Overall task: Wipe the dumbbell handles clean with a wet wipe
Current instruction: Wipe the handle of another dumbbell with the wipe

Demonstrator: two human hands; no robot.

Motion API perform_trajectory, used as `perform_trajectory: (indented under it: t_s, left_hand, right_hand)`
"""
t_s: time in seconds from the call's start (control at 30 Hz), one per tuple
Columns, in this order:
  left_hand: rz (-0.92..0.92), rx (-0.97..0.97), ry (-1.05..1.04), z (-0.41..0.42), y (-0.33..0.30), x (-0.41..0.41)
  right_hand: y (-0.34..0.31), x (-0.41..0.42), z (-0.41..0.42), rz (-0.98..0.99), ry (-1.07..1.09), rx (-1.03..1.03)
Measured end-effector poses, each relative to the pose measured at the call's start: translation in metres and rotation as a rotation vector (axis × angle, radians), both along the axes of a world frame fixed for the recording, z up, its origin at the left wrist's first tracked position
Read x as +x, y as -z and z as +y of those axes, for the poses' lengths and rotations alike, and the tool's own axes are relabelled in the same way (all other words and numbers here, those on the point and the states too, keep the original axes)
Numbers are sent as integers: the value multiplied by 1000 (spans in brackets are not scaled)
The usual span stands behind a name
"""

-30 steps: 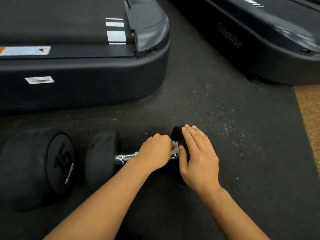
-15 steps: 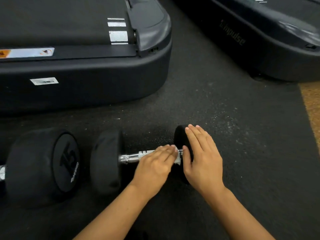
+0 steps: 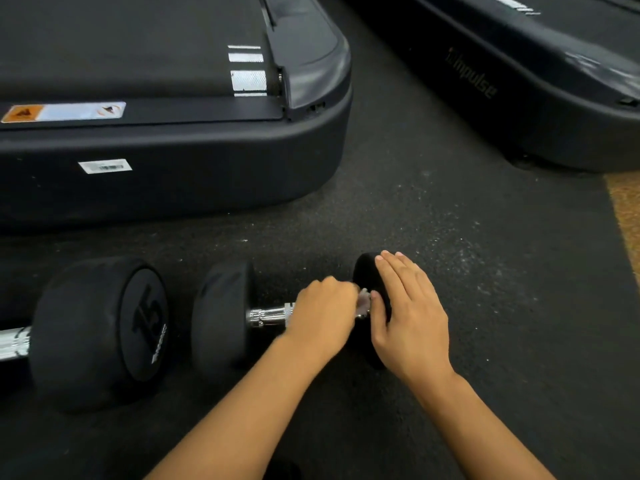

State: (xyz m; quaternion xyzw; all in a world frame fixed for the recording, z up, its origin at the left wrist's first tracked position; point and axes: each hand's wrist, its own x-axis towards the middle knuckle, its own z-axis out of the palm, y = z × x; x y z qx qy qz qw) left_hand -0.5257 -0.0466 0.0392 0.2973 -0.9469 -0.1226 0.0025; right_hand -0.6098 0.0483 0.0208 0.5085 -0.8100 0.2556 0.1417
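Observation:
A small black dumbbell (image 3: 221, 317) lies on the dark rubber floor with its chrome handle (image 3: 268, 315) showing on the left. My left hand (image 3: 323, 313) curls over the right part of the handle, holding a white wet wipe (image 3: 363, 299) whose edge sticks out at my fingertips. My right hand (image 3: 410, 313) rests flat, fingers straight, on the dumbbell's right head (image 3: 365, 268). A larger black dumbbell marked 15 (image 3: 100, 330) lies to the left, its chrome handle (image 3: 14, 342) running off the frame's edge.
A black treadmill base (image 3: 173, 168) stands close behind the dumbbells. A second treadmill (image 3: 519, 98) runs along the back right. An orange-brown floor strip (image 3: 627, 209) borders the mat on the right.
My left hand turned on the handle, from fingers stretched along it half a second ago to curled over it near the right head. My right hand stayed on the right head.

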Motion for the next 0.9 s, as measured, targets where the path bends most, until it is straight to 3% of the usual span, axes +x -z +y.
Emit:
perform_trajectory:
  t_s: [0.1,0.27,0.47,0.7,0.9]
  left_hand:
    - [78,12,16,8,4,2]
    - [22,151,-89,-15,10,4]
    - [210,19,-98,13,13,4]
    - [598,-154,177,4,52,44]
    - [573,-123,172,12,51,30]
  right_hand:
    - [-1,1,-1,2,14,8]
    - [-2,0,-1,10,2,8]
    - [-1,3,1,5,15,8]
    - [-1,1,1,-8,2,13]
    - [-2,3,0,-3,12,17]
